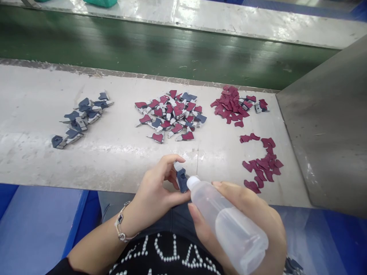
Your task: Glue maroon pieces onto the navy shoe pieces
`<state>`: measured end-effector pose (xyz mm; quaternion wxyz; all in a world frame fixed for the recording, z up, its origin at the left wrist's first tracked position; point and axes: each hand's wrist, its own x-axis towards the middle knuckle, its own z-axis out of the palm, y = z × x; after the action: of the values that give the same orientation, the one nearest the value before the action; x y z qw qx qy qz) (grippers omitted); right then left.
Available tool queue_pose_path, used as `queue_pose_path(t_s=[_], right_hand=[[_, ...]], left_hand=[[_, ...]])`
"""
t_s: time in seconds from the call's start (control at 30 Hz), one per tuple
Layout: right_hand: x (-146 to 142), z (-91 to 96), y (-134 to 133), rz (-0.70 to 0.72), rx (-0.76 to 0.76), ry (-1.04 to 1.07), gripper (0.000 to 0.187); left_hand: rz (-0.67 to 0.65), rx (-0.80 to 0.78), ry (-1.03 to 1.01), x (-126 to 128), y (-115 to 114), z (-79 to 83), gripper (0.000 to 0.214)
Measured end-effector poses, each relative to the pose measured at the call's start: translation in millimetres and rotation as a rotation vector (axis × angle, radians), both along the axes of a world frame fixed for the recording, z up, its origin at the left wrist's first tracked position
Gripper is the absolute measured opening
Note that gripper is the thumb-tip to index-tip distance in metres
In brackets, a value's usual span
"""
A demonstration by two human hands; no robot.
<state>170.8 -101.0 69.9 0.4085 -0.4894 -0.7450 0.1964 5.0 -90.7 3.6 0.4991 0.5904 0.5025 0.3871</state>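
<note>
My left hand (156, 191) pinches a small dark blue and white plastic part (181, 179) between thumb and fingers above the worktable's front edge. In my right hand (258, 214) is a translucent squeeze bottle (226, 225), tilted so its white tip (193, 182) meets or nearly meets the part; I cannot tell if they touch. Beyond my hands lies a heap of white and blue parts with maroon pieces on them (172, 114). A row of blue and grey parts (83, 114) sits at the left. Loose maroon pieces (263, 164) are scattered at the right.
A denser pile of maroon pieces (229, 103) lies at the back right, with a few blue parts beside it. An upright metal panel (329, 126) bounds the right side of the white worktable (120, 164). Behind runs a green strip (143, 53) below a raised ledge.
</note>
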Motion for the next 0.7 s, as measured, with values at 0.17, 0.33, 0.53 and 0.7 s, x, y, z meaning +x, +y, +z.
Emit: queue_pose_path(t_s=[0.17,0.33,0.53,0.7], right_hand=[[-2.0,-1.2,-2.5,0.012,-0.022,-0.015,0.022],[-3.0,-0.3,-2.0,-0.01,0.015,-0.019,0.022],[-4.6,2.6,-2.0,-0.005,0.02,-0.112,0.02],[-4.7,7.6,-1.2,0.0,0.055,-0.237,0.027]], left_hand=[[0.01,-0.01,0.014,-1.4,-1.5,0.1,0.065],[0.021,0.0,0.023,-1.9,-1.2,1.2,0.065],[0.034,0.007,0.025,-3.6,-1.7,-2.3,0.073],[0.078,0.058,0.034,-3.7,-0.7,-0.8,0.067]])
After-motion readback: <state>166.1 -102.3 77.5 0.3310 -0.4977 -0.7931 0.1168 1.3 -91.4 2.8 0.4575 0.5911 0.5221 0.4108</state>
